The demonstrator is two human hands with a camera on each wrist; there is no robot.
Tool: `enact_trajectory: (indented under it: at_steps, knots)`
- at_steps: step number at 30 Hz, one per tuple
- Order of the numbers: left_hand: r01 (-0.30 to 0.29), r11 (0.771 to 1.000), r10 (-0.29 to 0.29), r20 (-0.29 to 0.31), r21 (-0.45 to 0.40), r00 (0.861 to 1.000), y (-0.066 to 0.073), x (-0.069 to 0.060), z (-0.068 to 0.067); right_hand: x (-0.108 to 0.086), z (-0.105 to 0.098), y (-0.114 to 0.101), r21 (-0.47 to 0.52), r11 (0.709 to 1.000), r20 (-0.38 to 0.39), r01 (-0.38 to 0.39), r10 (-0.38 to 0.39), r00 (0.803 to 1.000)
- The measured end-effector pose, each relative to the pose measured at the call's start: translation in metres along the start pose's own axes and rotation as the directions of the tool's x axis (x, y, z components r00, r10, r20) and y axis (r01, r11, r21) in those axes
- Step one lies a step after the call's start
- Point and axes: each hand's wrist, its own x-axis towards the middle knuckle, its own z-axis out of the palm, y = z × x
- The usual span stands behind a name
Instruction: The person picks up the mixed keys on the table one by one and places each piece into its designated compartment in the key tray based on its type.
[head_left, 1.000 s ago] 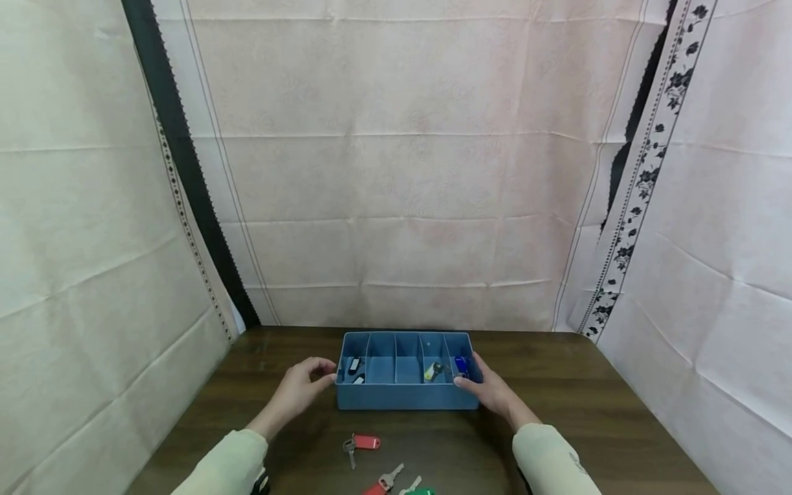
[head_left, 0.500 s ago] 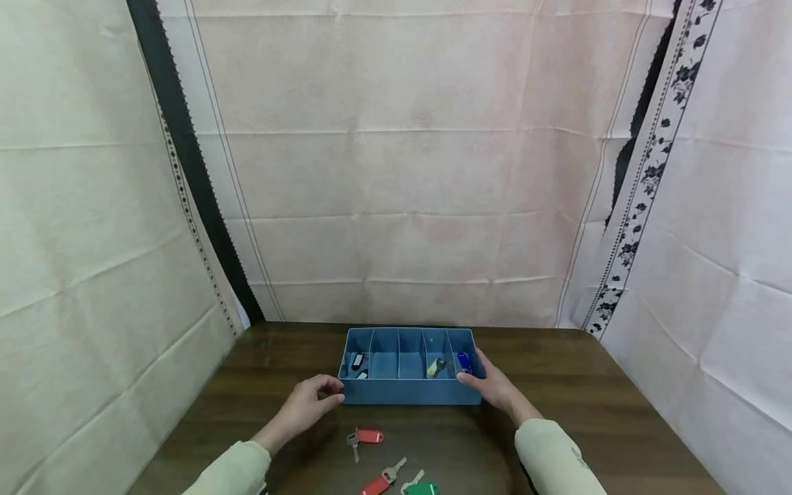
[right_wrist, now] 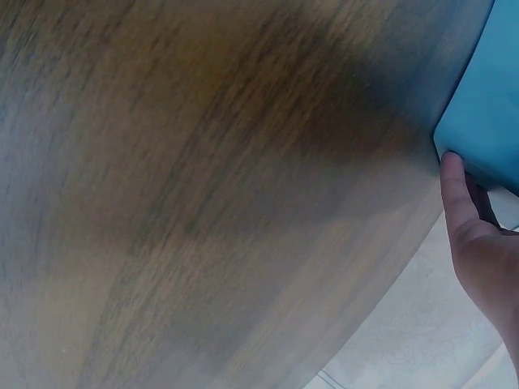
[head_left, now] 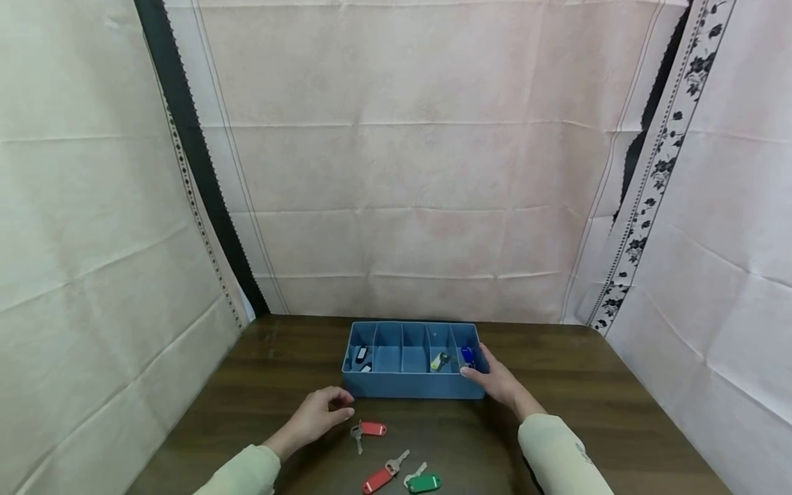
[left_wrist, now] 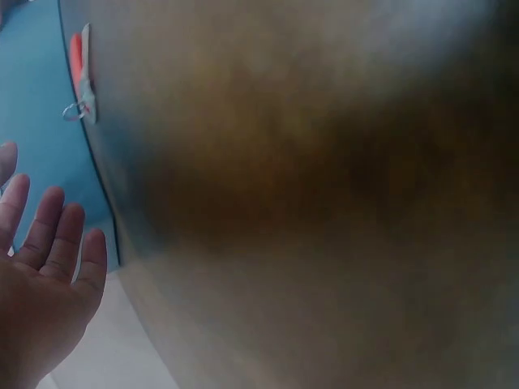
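Two red-tagged keys (head_left: 377, 480) and one green-tagged key (head_left: 424, 484) lie on the table (head_left: 297, 364) before the blue box (head_left: 413, 386), presumably left to sort, three of its five compartments (head_left: 465, 334) holding small items (head_left: 467, 355) (leftmost unclear), right grip (head_left: 502, 383) clamped on the box's right end, left grip (head_left: 317, 416) loose, unloaded.

The blue divided box (head_left: 413, 386) sits upright behind two red-tagged keys (head_left: 373, 429) lying flat.

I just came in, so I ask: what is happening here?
A person's right hand holds the right end of a box with small things in some compartments. The left hand, holding nothing, is near a red-tagged key. Another red-tagged key and a green-tagged one lie on the table.
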Motion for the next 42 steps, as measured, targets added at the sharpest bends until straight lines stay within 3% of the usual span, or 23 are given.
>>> enact_trajectory:
  at_steps: [12,29,42]
  knots:
    - [-0.002,1.000,0.001,0.030,0.015,1.000,-0.004,0.000,0.016,-0.002,-0.001,0.001,-0.008,1.000,0.003,0.007,-0.007,1.000]
    - [0.032,0.991,-0.024,-0.060,0.128,0.998,0.005,0.002,0.027,0.001,-0.003,0.001,-0.036,0.999,0.001,0.009,-0.009,1.000]
    - [0.048,0.967,-0.028,-0.080,0.250,0.996,0.004,0.001,0.032,-0.002,-0.001,-0.002,-0.024,1.000,0.008,-0.006,0.006,1.000]
